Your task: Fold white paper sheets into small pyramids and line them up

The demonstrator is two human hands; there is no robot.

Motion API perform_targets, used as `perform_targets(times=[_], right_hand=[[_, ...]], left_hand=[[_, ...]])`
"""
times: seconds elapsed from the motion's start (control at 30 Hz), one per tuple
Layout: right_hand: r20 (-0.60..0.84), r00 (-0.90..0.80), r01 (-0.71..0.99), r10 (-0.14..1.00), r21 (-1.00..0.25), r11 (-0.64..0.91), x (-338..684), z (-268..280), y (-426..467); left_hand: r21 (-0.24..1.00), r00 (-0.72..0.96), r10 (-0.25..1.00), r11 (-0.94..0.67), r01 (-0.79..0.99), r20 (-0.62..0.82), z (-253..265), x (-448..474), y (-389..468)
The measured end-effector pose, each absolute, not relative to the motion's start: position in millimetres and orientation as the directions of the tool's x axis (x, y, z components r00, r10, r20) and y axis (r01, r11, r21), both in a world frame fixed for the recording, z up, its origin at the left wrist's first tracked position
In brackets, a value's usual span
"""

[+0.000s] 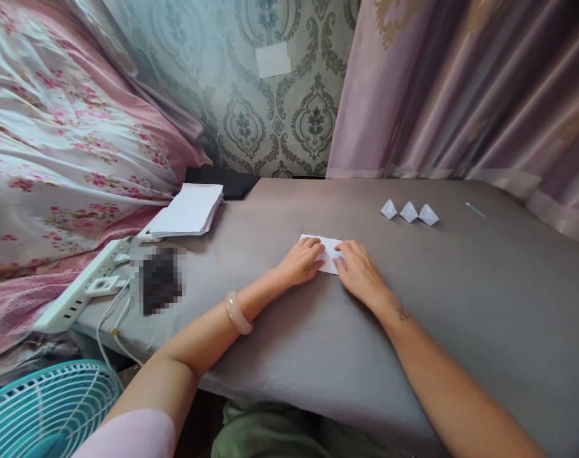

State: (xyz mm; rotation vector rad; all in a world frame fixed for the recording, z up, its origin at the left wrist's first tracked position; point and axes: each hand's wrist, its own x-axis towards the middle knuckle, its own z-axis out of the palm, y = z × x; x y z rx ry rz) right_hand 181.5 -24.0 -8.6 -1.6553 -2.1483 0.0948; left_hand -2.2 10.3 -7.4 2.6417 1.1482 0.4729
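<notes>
A small white sheet of paper (330, 254) lies flat on the grey-covered table, between my two hands. My left hand (304, 259) holds its left side, with the fingers bent over the top and the thumb near the lower edge. On the right side, my right hand (358, 267) grips the paper with bent fingers and thumb. Parts of both edges are hidden under my fingers. Farther back to the right stand three folded white paper shapes in a row: a left one (389, 209), a middle one (408, 212) and a right one (429, 215).
A stack of white paper (189, 210) lies at the back left, by a black flat item (229, 182). A power strip (82, 289) with cables and a blurred dark object (161, 280) are at the left. A fan (51, 407) stands below. A thin greenish stick (475, 209) lies far right.
</notes>
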Motion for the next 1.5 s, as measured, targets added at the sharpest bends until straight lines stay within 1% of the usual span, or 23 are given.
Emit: perform_targets(times=[0.03,0.13,0.2,0.27,0.37,0.43,0.5,0.57,0.63,0.7,0.8,0.87,0.93,0.97,1.0,1.03,1.07,1.1,1.17,1.23,1.3,1.37,1.5], right_hand=[[0.296,-0.251,0.886,0.922,-0.314,0.342,177,-14,-23],[0.262,-0.310,0.862,0.914,-0.326,0.387,174,-25,-19],[0.217,-0.312,0.867,0.925,-0.333,0.371,181,-24,-19],[0.145,-0.285,0.882,0.948,-0.347,0.318,193,-18,-20],[0.014,-0.316,0.880,0.949,-0.369,0.299,213,-5,-21],[-0.054,-0.375,0.854,0.925,-0.407,0.323,223,3,-22],[-0.086,-0.403,0.838,0.911,-0.434,0.330,229,10,-21],[-0.086,-0.413,0.834,0.907,-0.437,0.338,230,14,-20],[-0.062,-0.411,0.834,0.909,-0.428,0.348,227,18,-21],[-0.034,-0.404,0.830,0.914,-0.433,0.351,222,21,-22],[0.033,-0.390,0.806,0.920,-0.472,0.358,211,27,-27],[0.138,-0.388,0.750,0.911,-0.528,0.399,204,31,-30],[0.302,-0.301,0.660,0.904,-0.618,0.427,200,34,-29],[0.378,-0.198,0.605,0.904,-0.679,0.416,200,36,-28],[0.423,-0.063,0.537,0.904,-0.749,0.388,201,37,-26],[0.423,0.073,0.455,0.903,-0.820,0.348,204,38,-24],[0.379,0.185,0.361,0.907,-0.884,0.296,207,38,-21],[0.303,0.246,0.263,0.921,-0.935,0.237,210,37,-19],[0.131,0.230,0.114,0.964,-0.988,0.107,213,35,-15],[0.008,0.128,0.055,0.992,-0.999,0.001,211,32,-14],[-0.062,0.023,0.036,0.998,-0.997,-0.063,205,28,-16],[-0.094,-0.019,0.019,0.995,-0.995,-0.093,196,26,-19],[-0.100,0.031,0.001,0.994,-0.995,-0.100,187,24,-23]], left_hand=[[0.320,0.661,0.730,-0.677,0.663,0.174,-10,2,10],[0.318,0.621,0.782,-0.602,0.732,0.051,-18,5,7],[0.316,0.575,0.818,-0.540,0.780,-0.020,-18,-1,6],[0.317,0.547,0.834,-0.501,0.805,-0.073,-16,-10,7],[0.322,0.532,0.839,-0.476,0.818,-0.111,-13,-23,12],[0.328,0.524,0.848,-0.474,0.817,-0.080,-11,-28,14],[0.335,0.530,0.848,-0.502,0.798,0.007,-10,-29,14],[0.351,0.579,0.808,-0.576,0.738,0.110,-8,-26,11],[0.375,0.647,0.740,-0.661,0.650,0.183,-6,-22,8],[0.391,0.685,0.695,-0.705,0.592,0.217,-5,-19,5],[0.394,0.683,0.692,-0.710,0.583,0.235,-6,-16,5],[0.428,0.646,0.720,-0.682,0.593,0.253,-5,-16,6],[0.540,0.539,0.789,-0.604,0.586,0.296,-2,-16,6],[0.639,0.454,0.835,-0.536,0.551,0.310,2,-16,6],[0.758,0.361,0.884,-0.449,0.474,0.298,6,-16,5],[0.872,0.277,0.927,-0.343,0.350,0.253,10,-16,5],[0.956,0.220,0.959,-0.223,0.192,0.179,14,-16,4],[0.995,0.197,0.976,-0.099,0.027,0.092,18,-17,4],[0.967,0.213,0.976,0.100,-0.234,-0.049,24,-17,2],[0.911,0.233,0.964,0.204,-0.359,-0.124,27,-16,1],[0.884,0.247,0.955,0.253,-0.394,-0.163,26,-15,0],[0.880,0.263,0.947,0.280,-0.384,-0.186,23,-12,-1],[0.888,0.273,0.937,0.307,-0.341,-0.219,17,-10,-2]])
